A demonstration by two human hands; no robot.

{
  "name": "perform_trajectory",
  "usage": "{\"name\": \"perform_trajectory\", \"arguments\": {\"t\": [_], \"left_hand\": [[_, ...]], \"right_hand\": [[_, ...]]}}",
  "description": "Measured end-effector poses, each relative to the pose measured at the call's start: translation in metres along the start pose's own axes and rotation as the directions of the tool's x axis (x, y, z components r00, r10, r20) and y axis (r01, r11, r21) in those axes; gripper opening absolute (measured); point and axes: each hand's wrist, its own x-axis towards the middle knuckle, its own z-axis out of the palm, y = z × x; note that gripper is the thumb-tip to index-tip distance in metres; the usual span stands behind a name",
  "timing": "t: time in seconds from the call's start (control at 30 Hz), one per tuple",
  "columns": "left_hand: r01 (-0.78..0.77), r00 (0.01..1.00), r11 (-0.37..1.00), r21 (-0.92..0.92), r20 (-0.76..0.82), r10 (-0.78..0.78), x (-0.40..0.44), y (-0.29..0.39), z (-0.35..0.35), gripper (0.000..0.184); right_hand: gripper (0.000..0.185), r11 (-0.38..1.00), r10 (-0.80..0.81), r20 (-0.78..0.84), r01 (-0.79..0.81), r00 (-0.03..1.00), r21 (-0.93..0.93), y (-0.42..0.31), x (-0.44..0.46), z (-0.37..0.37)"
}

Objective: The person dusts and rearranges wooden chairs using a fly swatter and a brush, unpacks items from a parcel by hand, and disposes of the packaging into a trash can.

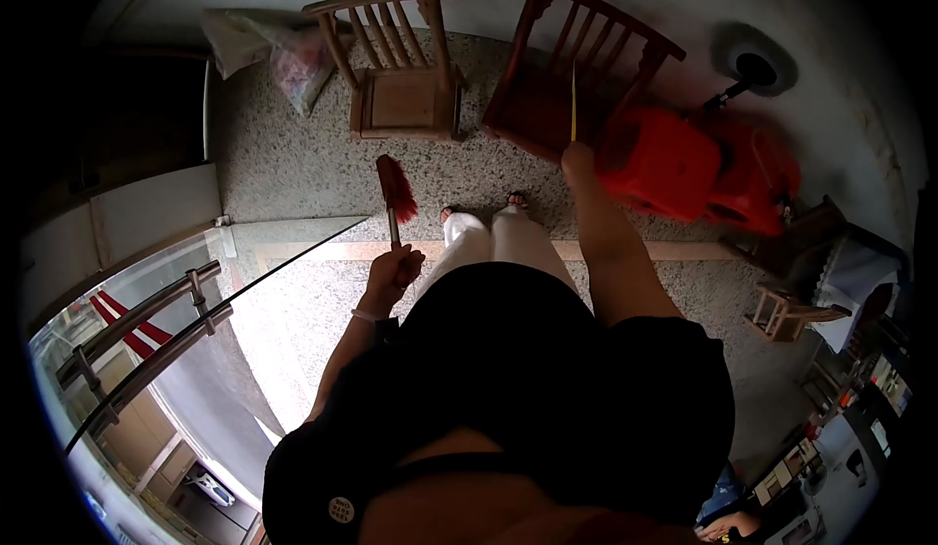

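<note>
My left hand (396, 269) is closed around the handle of a brush with red bristles (398, 191), which points away from me above the speckled floor. My right hand (577, 161) is stretched forward, its fingers wrapped round a thin yellow stick (574, 105). The stick's far end reaches over the seat of a dark red wooden chair (528, 105). To the left of that chair stands a lighter wooden chair (403, 100). Red plastic stools (669, 159) are right of my right hand.
A glass door (283, 242) with metal handles (147, 320) stands at my left. Filled plastic bags (298, 61) lie by the far wall. At the right are a small wooden stool (782, 312) and a cluttered table (831, 447). Part of another person (728, 523) shows at the lower right.
</note>
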Motion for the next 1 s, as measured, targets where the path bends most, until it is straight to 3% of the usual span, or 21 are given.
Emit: {"name": "perform_trajectory", "arguments": {"t": [0.03, 0.1, 0.17, 0.2, 0.3, 0.4, 0.43, 0.5, 0.6, 0.7, 0.8, 0.87, 0.9, 1.0], "left_hand": [[-0.006, 1.000, 1.000, 0.021, -0.012, 0.007, 0.001, 0.001, 0.002, 0.019], [-0.014, 0.999, 0.998, 0.059, -0.037, 0.016, 0.000, -0.002, 0.004, 0.019], [-0.015, 1.000, 0.999, 0.047, -0.019, 0.016, 0.005, -0.005, 0.002, 0.020], [-0.015, 1.000, 0.999, 0.043, -0.011, 0.016, 0.006, -0.005, 0.002, 0.020], [-0.012, 1.000, 1.000, 0.010, -0.012, 0.012, 0.006, -0.002, 0.007, 0.020], [-0.010, 0.985, 1.000, 0.012, 0.172, 0.007, 0.012, 0.000, -0.001, 0.020], [-0.014, 0.994, 1.000, 0.007, 0.111, 0.013, 0.008, 0.002, 0.007, 0.021], [-0.023, 1.000, 1.000, 0.005, -0.010, 0.023, -0.001, 0.007, 0.027, 0.021], [-0.026, 0.998, 1.000, 0.011, 0.062, 0.025, 0.022, 0.002, 0.009, 0.020], [-0.039, 0.989, 0.999, 0.031, 0.144, 0.034, 0.020, 0.006, 0.014, 0.020], [-0.065, 0.997, 0.998, 0.019, -0.026, 0.066, 0.012, 0.006, 0.033, 0.022], [-0.066, 0.998, 0.995, 0.077, 0.020, 0.064, 0.019, 0.002, 0.024, 0.023], [-0.063, 0.998, 0.992, 0.110, 0.021, 0.061, 0.017, 0.000, 0.023, 0.023], [-0.072, 0.997, 0.985, 0.154, 0.000, 0.072, 0.016, 0.000, 0.028, 0.023]], "right_hand": [[0.020, 0.997, -0.067, -0.117, 0.063, 0.991, -0.038, 0.002, -0.005, 0.006], [0.021, 0.976, 0.063, -0.451, 0.040, 0.890, 0.215, 0.006, -0.023, 0.023], [0.021, 0.994, -0.006, -0.054, 0.000, 0.998, -0.113, 0.023, -0.020, 0.029], [0.022, 0.962, 0.012, 0.156, 0.031, 0.988, -0.272, 0.028, -0.021, 0.030], [0.025, 0.986, 0.062, -0.275, -0.016, 0.959, 0.165, 0.037, -0.060, 0.040], [0.027, 0.990, 0.130, -0.137, -0.136, 0.982, -0.033, 0.058, -0.081, 0.064], [0.027, 0.965, 0.217, -0.187, -0.181, 0.958, 0.190, 0.055, -0.084, 0.062], [0.026, 0.768, 0.409, -0.217, -0.206, 0.886, 0.606, 0.039, -0.089, 0.045], [0.030, 0.244, 0.553, 0.185, -0.370, 0.812, 0.896, 0.014, -0.064, -0.016], [0.032, 0.457, 0.389, -0.128, -0.070, 0.912, 0.887, -0.012, -0.062, -0.065], [0.033, 0.537, 0.348, -0.235, 0.012, 0.907, 0.843, 0.010, -0.052, -0.034], [0.026, 0.402, 0.439, 0.111, -0.306, 0.892, 0.863, 0.018, -0.060, -0.029], [0.023, 0.326, 0.465, 0.289, -0.465, 0.837, 0.823, 0.020, -0.069, -0.027], [0.025, 0.308, 0.554, 0.143, -0.361, 0.820, 0.880, 0.015, -0.070, -0.015]]}}
